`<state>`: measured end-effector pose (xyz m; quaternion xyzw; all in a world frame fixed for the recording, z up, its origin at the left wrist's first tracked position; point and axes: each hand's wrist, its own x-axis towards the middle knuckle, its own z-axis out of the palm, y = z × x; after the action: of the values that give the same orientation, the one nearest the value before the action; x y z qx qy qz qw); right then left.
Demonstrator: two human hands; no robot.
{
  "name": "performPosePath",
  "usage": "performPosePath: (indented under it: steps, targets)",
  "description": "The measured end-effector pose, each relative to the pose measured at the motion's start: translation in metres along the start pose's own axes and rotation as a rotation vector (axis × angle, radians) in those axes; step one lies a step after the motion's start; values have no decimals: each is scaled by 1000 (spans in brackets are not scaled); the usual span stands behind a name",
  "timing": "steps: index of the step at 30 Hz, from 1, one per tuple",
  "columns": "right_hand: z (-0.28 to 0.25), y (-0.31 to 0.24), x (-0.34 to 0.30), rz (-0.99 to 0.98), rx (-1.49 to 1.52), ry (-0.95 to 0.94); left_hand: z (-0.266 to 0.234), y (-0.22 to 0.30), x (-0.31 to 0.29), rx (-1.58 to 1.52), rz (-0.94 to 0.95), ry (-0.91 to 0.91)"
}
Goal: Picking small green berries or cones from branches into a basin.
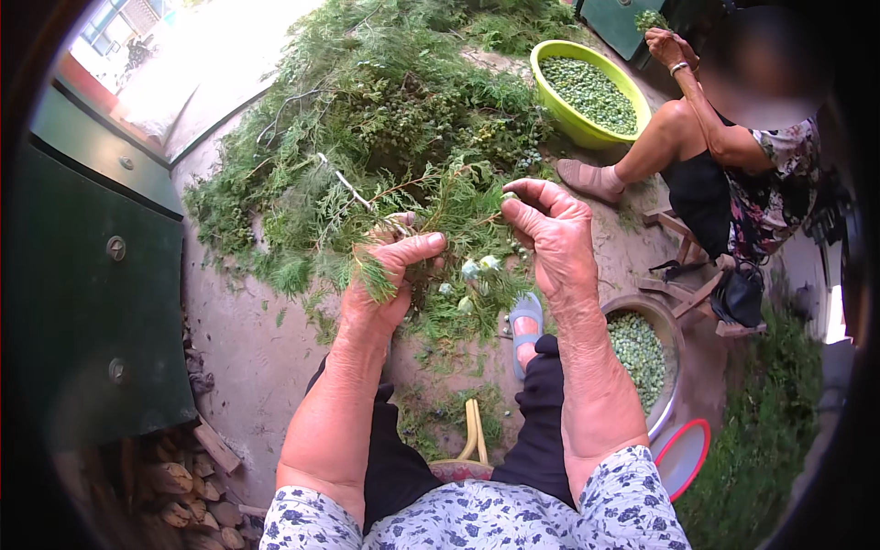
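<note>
My left hand (383, 275) is closed around a green conifer branch (447, 200), whose flat, feathery sprays spread toward my right hand. Pale blue-green cones (480, 267) hang on the twigs between the two hands. My right hand (557, 240) is raised beside the branch, thumb and forefinger pinched on a small green cone (510, 196). Its other fingers curl inward, and whether they hold more cones cannot be made out. To the right of my right forearm stands a metal basin (676, 367) partly filled with such cones; the forearm hides its left side.
A large pile of cut branches (367, 101) covers the ground ahead. Beyond it, a yellow-green basin (543, 90) holds many cones. A person (752, 151) sits at right by a wooden stool (683, 298). Nearby are a red-rimmed container (683, 463), a green cabinet (96, 293) and firewood (188, 486).
</note>
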<state>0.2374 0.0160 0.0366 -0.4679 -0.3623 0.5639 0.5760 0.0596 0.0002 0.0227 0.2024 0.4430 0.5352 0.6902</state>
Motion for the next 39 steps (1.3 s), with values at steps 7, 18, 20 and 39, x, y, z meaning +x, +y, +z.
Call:
performPosePath:
  steps: [7,18,20,39]
  targets:
    - [-6,21,10,126,328,84,6,-5,-1,-42,10,7]
    - [-31,14,18,163,575,-1,-16,1,1,-109,197,138]
    - [-32,21,19,243,623,-92,-20,3,3,-129,175,157]
    - [-6,14,-10,181,-139,-279,-2,-6,2,-44,4,-205]
